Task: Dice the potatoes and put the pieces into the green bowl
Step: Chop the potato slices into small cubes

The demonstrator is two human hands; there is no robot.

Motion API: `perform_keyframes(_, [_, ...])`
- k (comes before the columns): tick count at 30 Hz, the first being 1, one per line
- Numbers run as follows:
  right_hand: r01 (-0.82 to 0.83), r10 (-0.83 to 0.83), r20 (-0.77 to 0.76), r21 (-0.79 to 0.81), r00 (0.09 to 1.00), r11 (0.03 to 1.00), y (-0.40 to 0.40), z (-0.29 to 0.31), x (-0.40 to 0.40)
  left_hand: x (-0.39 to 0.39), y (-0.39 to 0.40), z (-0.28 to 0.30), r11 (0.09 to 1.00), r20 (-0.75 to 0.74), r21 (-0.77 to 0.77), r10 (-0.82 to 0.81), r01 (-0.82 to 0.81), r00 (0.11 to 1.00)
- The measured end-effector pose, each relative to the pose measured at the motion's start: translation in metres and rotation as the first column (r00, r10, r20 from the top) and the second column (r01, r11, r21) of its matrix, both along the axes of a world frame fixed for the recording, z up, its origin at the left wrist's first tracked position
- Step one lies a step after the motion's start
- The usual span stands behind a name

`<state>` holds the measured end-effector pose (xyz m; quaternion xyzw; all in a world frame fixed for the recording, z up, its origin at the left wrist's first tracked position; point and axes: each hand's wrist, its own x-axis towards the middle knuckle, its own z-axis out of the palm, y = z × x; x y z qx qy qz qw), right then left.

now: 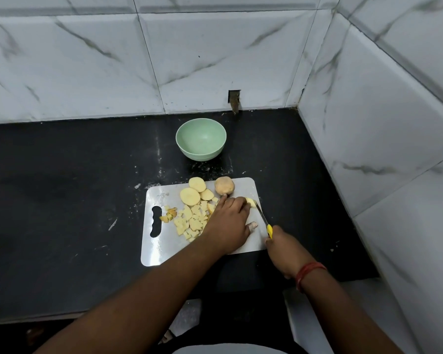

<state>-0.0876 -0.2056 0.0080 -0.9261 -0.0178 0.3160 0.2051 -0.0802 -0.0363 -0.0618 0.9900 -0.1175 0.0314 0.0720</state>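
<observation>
Under L hand (229, 221) fingertips: potato pc (251, 201) (knife-side)

My one head-worn wide-angle view looks forward and steeply down from near above the black counter (62, 200), cutting board (164, 241) centred, tiled walls (113, 60) far and right.

left hand (229, 221) steadying potato piece (251, 201), right hand (283, 247) gripping knife (264, 221)

Potatoes half diced, bowl unfilled.
Pale yellow potato cubes (191, 222), round slices (190, 196) and a whole brown potato (224, 185) lie near the pale green round bowl (200, 139).
</observation>
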Motion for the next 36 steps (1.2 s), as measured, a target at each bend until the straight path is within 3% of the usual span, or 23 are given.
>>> perform_keyframes(11, [0.041, -0.041, 0.038, -0.019, 0.998, 0.999, 0.004, 0.003, 0.013, 0.0, 0.0, -0.001, 1.0, -0.009, 0.026, 0.003, -0.003, 1.0])
perform_keyframes(19, [-0.051, 0.053, 0.045, -0.063, 0.998, 0.997, 0.005, -0.001, -0.005, -0.015, 0.006, -0.006, 1.0, 0.074, -0.024, -0.003, 0.005, 0.997])
perform_keyframes(36, [-0.105, 0.106, 0.001, -0.162, 0.994, 0.981, 0.022, -0.016, 0.016, -0.012, 0.016, -0.017, 0.999, 0.095, -0.041, -0.031, 0.035, 0.995])
